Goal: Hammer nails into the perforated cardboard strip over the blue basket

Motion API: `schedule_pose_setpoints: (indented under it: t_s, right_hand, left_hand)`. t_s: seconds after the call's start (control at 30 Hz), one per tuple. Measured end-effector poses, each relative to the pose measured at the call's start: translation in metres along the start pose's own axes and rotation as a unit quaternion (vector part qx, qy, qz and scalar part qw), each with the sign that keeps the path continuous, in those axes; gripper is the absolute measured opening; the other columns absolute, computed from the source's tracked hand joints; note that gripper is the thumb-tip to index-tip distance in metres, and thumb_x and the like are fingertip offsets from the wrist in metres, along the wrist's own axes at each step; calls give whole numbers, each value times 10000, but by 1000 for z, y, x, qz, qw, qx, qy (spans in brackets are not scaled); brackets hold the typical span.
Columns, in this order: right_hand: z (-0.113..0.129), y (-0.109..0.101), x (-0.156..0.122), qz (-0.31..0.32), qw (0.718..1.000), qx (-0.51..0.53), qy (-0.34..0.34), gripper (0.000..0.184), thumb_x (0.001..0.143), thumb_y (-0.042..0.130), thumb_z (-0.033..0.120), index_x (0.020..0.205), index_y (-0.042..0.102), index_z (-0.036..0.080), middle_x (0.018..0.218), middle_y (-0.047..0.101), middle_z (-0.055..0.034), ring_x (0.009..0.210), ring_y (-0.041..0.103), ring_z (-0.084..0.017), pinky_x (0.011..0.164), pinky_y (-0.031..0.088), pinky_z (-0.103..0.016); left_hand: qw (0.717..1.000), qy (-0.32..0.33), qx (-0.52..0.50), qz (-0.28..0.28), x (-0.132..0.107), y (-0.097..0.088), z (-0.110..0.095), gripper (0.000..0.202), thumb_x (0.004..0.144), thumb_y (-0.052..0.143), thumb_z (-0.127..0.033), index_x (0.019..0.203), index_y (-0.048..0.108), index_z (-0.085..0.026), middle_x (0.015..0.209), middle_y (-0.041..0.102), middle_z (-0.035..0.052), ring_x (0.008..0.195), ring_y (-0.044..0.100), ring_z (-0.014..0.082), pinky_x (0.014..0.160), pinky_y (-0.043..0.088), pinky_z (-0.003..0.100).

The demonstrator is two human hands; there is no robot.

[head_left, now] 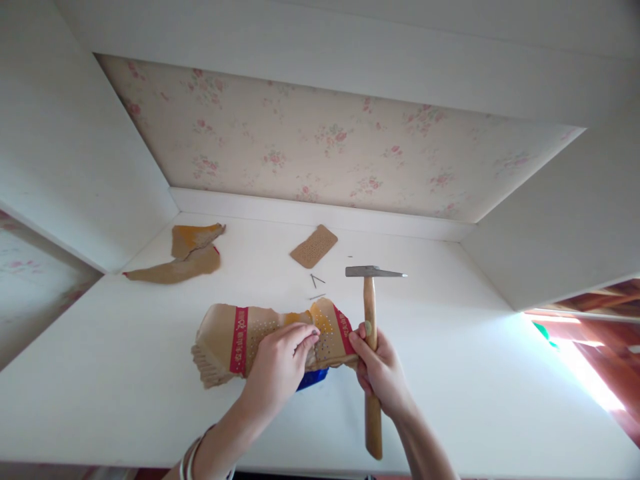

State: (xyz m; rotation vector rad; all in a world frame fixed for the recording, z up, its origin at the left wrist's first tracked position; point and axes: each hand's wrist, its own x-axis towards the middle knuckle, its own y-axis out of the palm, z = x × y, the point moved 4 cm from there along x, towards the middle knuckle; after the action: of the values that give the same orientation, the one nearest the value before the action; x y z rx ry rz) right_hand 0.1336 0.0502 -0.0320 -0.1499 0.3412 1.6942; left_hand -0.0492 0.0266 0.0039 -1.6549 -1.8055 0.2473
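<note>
A torn piece of cardboard (215,327) with red printed bands and many small punched holes lies across a blue object (313,379), mostly hidden beneath it. Over the holes, my left hand (285,350) is closed in a pinch on a nail (315,333), of which only a small dark end shows. My right hand (383,367) wraps round the wooden handle of a hammer (369,307), held upright with its metal head away from me. The right thumb and fingers also meet the cardboard's right edge. Loose nails (317,280) lie just beyond the cardboard.
Farther back on the white surface (430,400) lies a small brown perforated rectangle (315,247). Torn cardboard scraps (195,257) sit at the back left. White panels stand on both sides, with a floral-papered wall (330,147) behind. A tiny dark piece (350,256) lies near the hammer head.
</note>
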Motion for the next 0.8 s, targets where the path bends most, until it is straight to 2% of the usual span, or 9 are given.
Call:
schedule_pose_setpoints:
  t_s: [0.33,0.43,0.57,0.8]
  right_hand:
    - [-19,-3,6,8,999,45,29,362,853,658,499,857,385,261,426,354,182,262,224,-22,219,247,-103]
    - [-21,-3,8,10,998,55,32,355,843,671,492,863,403,259,379,363,178,245,245,-35,209,272,-116]
    - [-16,-3,7,5,997,75,26,347,831,682,473,868,408,263,343,371,174,228,251,-43,203,261,-118]
    - [2,-7,4,-11,993,112,21,326,826,678,423,864,387,279,340,370,176,231,219,-45,199,251,-121]
  left_hand:
    - [1000,7,-1,8,4,-3,-2,158,963,532,-202,960,690,-199,1009,704,44,940,669,164,876,516,271]
    - [1000,2,-8,12,4,-3,-1,154,965,531,-203,944,684,-199,968,706,33,899,671,156,848,517,262]
    - [1000,4,-6,6,4,-6,-6,146,958,547,-205,926,689,-204,944,714,21,868,678,147,825,517,240]
    - [1000,23,1,-4,12,-11,-27,143,959,547,-195,930,687,-208,953,711,11,868,672,128,829,504,212]
